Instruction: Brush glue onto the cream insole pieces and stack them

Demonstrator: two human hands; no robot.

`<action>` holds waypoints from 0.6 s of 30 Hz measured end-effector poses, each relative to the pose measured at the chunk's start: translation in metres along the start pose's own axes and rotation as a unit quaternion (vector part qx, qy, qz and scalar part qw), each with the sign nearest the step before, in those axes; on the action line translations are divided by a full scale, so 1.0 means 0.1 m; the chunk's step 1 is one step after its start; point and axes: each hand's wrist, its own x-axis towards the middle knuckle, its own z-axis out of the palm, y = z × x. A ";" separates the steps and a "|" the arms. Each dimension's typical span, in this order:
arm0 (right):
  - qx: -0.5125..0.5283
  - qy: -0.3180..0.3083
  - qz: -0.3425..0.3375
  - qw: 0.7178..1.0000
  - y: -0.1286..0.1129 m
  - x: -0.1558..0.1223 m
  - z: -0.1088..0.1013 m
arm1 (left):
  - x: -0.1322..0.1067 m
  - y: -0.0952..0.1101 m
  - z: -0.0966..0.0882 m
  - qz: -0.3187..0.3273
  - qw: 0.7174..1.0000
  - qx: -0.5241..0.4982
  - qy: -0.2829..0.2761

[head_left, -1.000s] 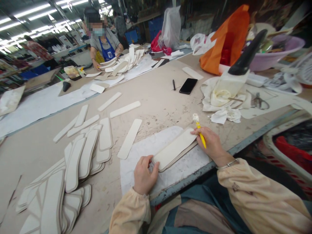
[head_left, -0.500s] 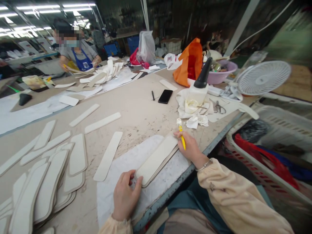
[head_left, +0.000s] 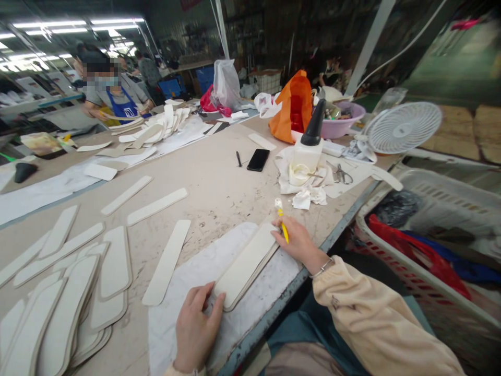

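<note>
A small stack of long off-white strips [head_left: 246,263] with rounded corners lies on a white sheet [head_left: 176,297] at the table's front edge. At its near end is my left hand [head_left: 198,324], thumb and fingers apart, the tips touching the strip's end and corner. My right hand [head_left: 299,243] rests by the far end, its fingertips on the stack. Between its fingers is a yellow brush [head_left: 285,232], with the white-coated tip pointing up and away. A single loose strip [head_left: 166,263] lies left of the stack.
Many strips [head_left: 74,297] are heaped at left. Beyond my right hand stand a white glue container [head_left: 303,159], crumpled paper [head_left: 309,197], scissors [head_left: 343,175] and a phone [head_left: 258,160]. A fan [head_left: 407,128] and a plastic basket [head_left: 434,183] are at right. A co-worker [head_left: 117,94] stands across the table.
The view has turned a little, so the table's things sit slightly further left. Both hands stay at the ends of the stack, and the brush remains in my right hand.
</note>
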 end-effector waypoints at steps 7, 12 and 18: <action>-0.037 0.002 -0.018 0.999 -0.03 0.03 -0.01 | 0.00 -0.02 0.01 0.006 1.000 0.003 0.000; -0.043 -0.001 -0.015 0.999 -0.03 0.04 -0.01 | 0.00 -0.04 0.03 0.002 1.000 0.004 -0.002; -0.047 0.003 -0.005 0.999 -0.06 0.05 -0.01 | 0.00 -0.04 0.02 0.006 1.000 -0.005 -0.001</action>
